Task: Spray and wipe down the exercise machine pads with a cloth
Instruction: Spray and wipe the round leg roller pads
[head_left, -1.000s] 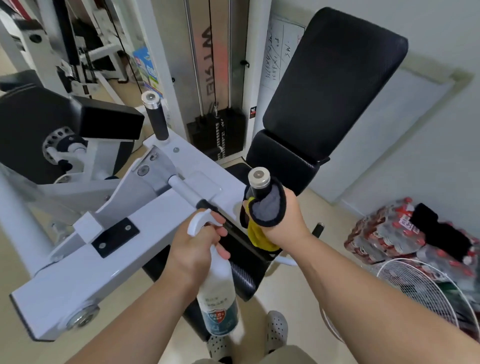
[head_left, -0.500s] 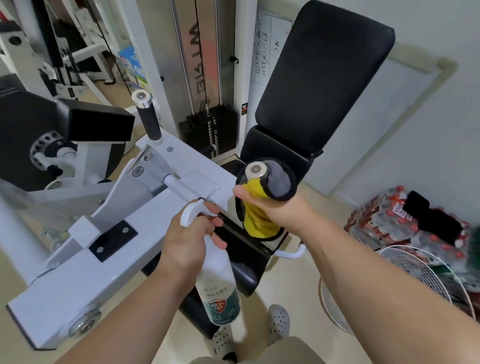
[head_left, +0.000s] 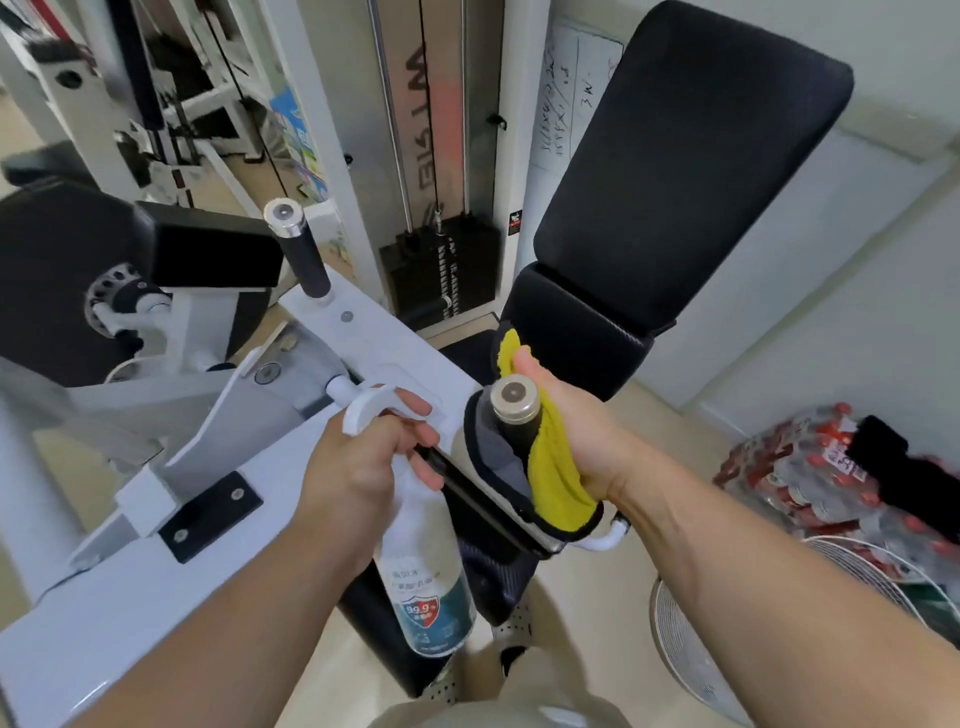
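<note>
Centre, near: right hand (head_left: 576, 436) grips yellow cloth (head_left: 550, 467) round upright handle grip (head_left: 514, 410), axis toward camera; left hand (head_left: 358, 462), just left, grips spray bottle (head_left: 426, 597), forefinger at trigger; back pad (head_left: 691, 156) far right, right hand nearer

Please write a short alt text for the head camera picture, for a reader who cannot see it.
A person's right hand grips a yellow cloth around a metal-capped handle of a white exercise machine, while the left hand holds a white spray bottle by its trigger. A large black back pad stands tilted behind.
</note>
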